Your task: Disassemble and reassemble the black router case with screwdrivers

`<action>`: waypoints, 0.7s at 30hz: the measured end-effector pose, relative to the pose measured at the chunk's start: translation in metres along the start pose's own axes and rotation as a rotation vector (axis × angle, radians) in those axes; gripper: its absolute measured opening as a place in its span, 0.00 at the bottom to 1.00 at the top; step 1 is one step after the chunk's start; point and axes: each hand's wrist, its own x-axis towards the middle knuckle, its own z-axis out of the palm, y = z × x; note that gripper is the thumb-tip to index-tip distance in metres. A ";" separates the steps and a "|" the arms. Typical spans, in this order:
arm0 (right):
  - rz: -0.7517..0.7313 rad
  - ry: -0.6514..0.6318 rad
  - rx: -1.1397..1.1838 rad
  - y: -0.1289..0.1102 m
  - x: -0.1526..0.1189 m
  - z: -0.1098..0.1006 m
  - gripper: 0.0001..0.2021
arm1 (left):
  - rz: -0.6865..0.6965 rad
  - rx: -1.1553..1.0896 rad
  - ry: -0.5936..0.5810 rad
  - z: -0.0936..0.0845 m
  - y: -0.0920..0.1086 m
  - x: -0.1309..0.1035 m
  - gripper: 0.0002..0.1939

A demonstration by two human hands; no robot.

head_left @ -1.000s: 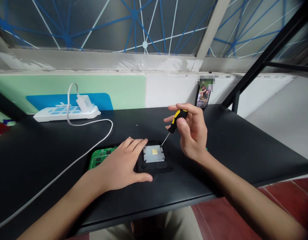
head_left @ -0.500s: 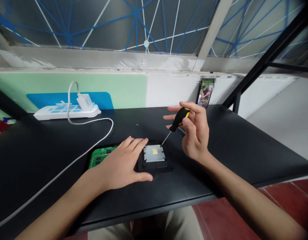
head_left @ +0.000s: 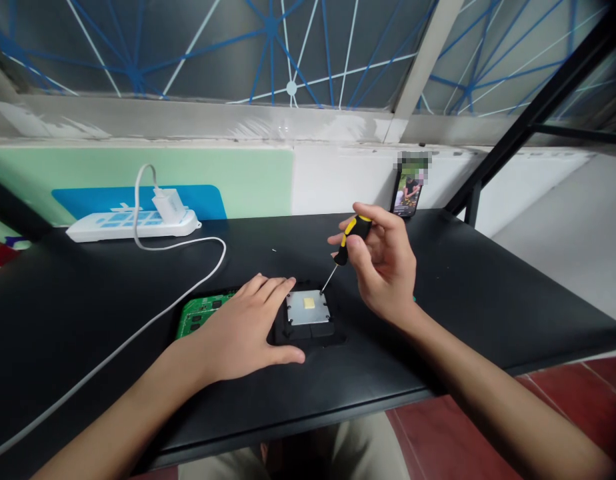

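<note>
My right hand [head_left: 383,263] grips a black and yellow screwdriver [head_left: 355,233] by its handle. The slim shaft slants down to the left, its tip at the far right corner screw of a silver metal plate [head_left: 299,315]. A small pale yellow pad [head_left: 309,303] sits in the middle of that plate, with dark screws around its edges. Under the plate is a black housing [head_left: 321,330]. My left hand [head_left: 245,333] lies flat with fingers stretched, over the left side of the housing and part of a green circuit board [head_left: 193,317].
A white power strip [head_left: 128,225] with a plugged-in charger [head_left: 169,205] stands at the back left. Its white cable [head_left: 188,290] curves across the black table [head_left: 248,413] to the front left. A phone [head_left: 408,190] leans against the wall at the back right.
The screwdriver handle has turned between my right fingers, showing more yellow, and my right thumb and fingers have shifted slightly left. My left hand keeps its place.
</note>
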 end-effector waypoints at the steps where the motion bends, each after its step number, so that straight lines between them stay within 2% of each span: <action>1: 0.017 -0.019 0.033 -0.001 0.000 0.000 0.19 | 0.004 0.005 0.001 0.000 0.000 0.000 0.51; 6: 0.054 -0.041 0.139 -0.003 -0.002 -0.001 0.16 | 0.010 -0.004 0.019 0.001 -0.002 0.000 0.51; 12: -0.031 0.048 -0.029 0.001 -0.001 0.001 0.17 | 0.000 0.005 -0.005 -0.001 0.001 0.000 0.51; 21: 0.006 -0.035 0.118 -0.003 -0.001 -0.004 0.14 | -0.001 0.005 -0.009 0.001 -0.001 0.001 0.52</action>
